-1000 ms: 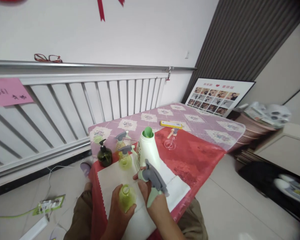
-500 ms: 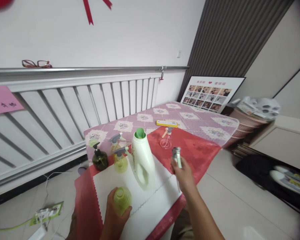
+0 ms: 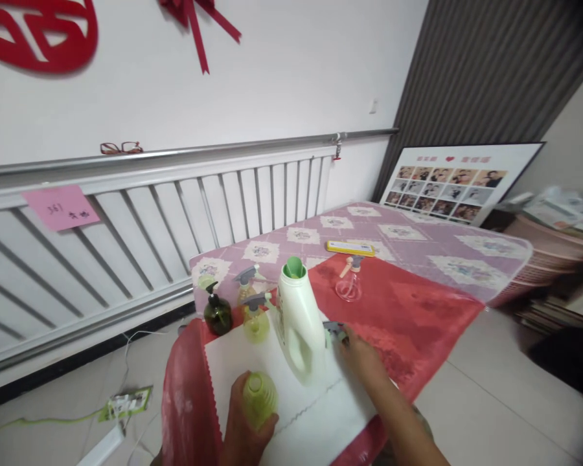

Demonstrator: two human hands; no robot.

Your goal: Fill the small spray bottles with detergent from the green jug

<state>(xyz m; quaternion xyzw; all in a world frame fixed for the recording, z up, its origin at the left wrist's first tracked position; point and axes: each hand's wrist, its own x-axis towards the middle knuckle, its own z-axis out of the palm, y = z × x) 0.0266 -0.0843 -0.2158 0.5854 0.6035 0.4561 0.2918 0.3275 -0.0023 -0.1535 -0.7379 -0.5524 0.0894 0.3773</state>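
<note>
My left hand (image 3: 247, 414) is wrapped around a green translucent bottle (image 3: 261, 396) whose neck is uncovered at the top. In my right hand (image 3: 358, 349) is a grey and pale green trigger spray head (image 3: 336, 329), low over the white sheet and just right of a large pale green jug (image 3: 304, 327). The jug stands upright, with a green spout inside its open mouth. Left of it are a yellow-green spray bottle (image 3: 256, 325), another spray bottle (image 3: 244, 298) behind that one, and a dark green pump bottle (image 3: 218, 315).
A clear spray bottle (image 3: 348, 286) stands on the red cloth (image 3: 408, 304), with a flat yellow box (image 3: 350, 248) behind it. A white sheet (image 3: 315, 427) lies under the jug. The radiator (image 3: 233, 200) runs along the wall; cables (image 3: 53, 421) lie on the floor at left.
My right hand has lowered and come nearer the jug, and the spray head has tipped from upright to sideways. The left hand keeps its hold on the bottle. The view has turned left.
</note>
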